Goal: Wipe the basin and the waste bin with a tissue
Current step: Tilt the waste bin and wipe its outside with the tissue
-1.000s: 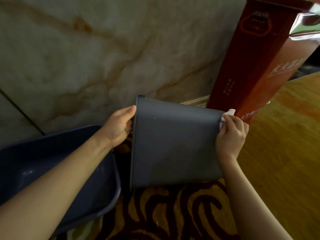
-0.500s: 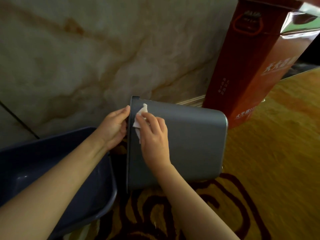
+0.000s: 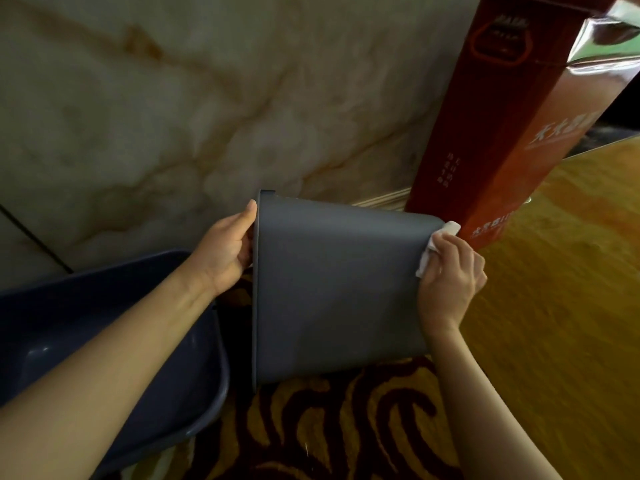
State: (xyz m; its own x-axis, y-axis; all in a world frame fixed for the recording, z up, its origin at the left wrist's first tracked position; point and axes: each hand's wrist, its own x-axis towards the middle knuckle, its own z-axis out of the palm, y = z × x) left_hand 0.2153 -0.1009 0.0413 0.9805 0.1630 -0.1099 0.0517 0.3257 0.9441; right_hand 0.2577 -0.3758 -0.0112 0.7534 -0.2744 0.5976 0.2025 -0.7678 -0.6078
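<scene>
The grey waste bin (image 3: 339, 292) lies on its side above the carpet (image 3: 346, 427). The left hand (image 3: 225, 252) grips its rim; the right hand (image 3: 450, 275) presses a tissue (image 3: 438, 244) at its base. The basin (image 3: 194, 375) sits left.

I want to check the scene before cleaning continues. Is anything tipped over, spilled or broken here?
Only the bin is off upright: it lies on its side, mouth toward the basin, but on purpose. The left hand holds its rim while the right hand presses the tissue at its base. No spill or damage shows.
</scene>
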